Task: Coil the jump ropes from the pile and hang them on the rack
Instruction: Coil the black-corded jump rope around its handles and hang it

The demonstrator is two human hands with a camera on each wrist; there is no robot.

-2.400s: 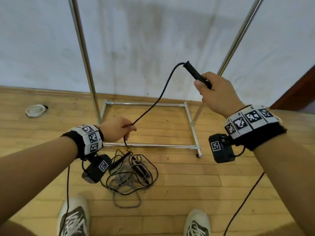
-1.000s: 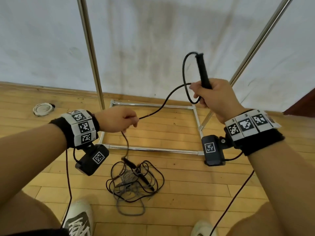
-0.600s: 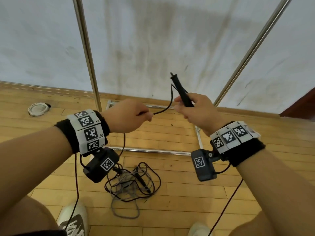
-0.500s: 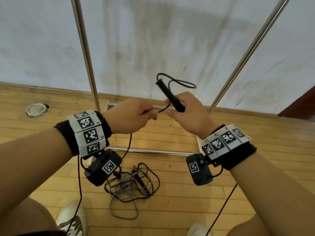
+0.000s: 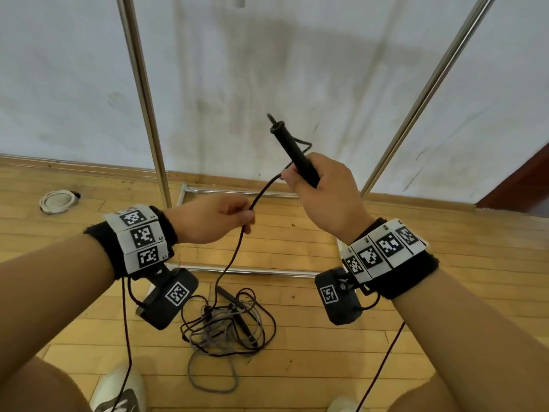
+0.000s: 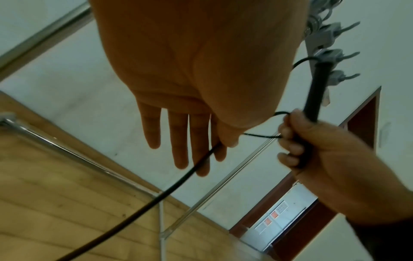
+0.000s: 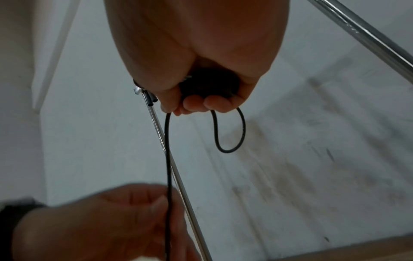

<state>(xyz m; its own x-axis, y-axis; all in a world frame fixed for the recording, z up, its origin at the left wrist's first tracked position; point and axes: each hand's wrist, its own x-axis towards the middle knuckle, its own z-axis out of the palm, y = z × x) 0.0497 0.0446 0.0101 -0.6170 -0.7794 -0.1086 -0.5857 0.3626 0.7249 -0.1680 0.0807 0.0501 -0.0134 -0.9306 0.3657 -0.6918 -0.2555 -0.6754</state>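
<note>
My right hand (image 5: 301,184) grips the black handle (image 5: 292,153) of a black jump rope, tip pointing up and left. A small loop of cord (image 7: 230,134) hangs from the curled fingers (image 7: 201,104). The cord (image 5: 261,191) runs down to my left hand (image 5: 245,215), which pinches it between thumb and forefinger (image 6: 220,146) with the other fingers straight. From there it drops to the tangled pile of black and grey ropes (image 5: 228,325) on the floor. The rack's steel poles (image 5: 142,93) stand just behind my hands.
The rack's second pole (image 5: 421,93) slants up on the right; its base bars (image 5: 246,270) lie on the wooden floor before the white wall. Metal hooks (image 6: 328,33) show above. A white round object (image 5: 58,200) lies far left. My shoes (image 5: 118,391) are near the pile.
My hands, nearly touching half a second ago, have drawn apart; the left slid down and left along the cord. The handle now stands more upright, and the loop is smaller.
</note>
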